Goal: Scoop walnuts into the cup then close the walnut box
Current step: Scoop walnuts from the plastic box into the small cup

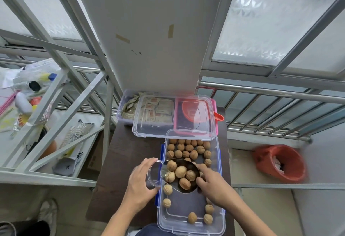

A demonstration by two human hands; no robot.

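Observation:
An open clear plastic walnut box [188,222] with blue clips lies on a small dark table [123,153], and loose walnuts [188,149] are scattered inside it. My left hand [139,184] holds a clear plastic cup [154,175], tilted with its mouth toward the box. My right hand [214,185] grips a metal scoop [183,175] loaded with several walnuts, its front edge at the cup's rim. The box's clear lid [155,129] rests across the containers behind the box.
Behind the walnut box stand a clear box of sachets [128,108] and a pink box holding a red scoop [218,117]. A metal rack with clutter [46,116] stands at left, a railing [270,93] at right, a red-lined bin [280,163] on the floor.

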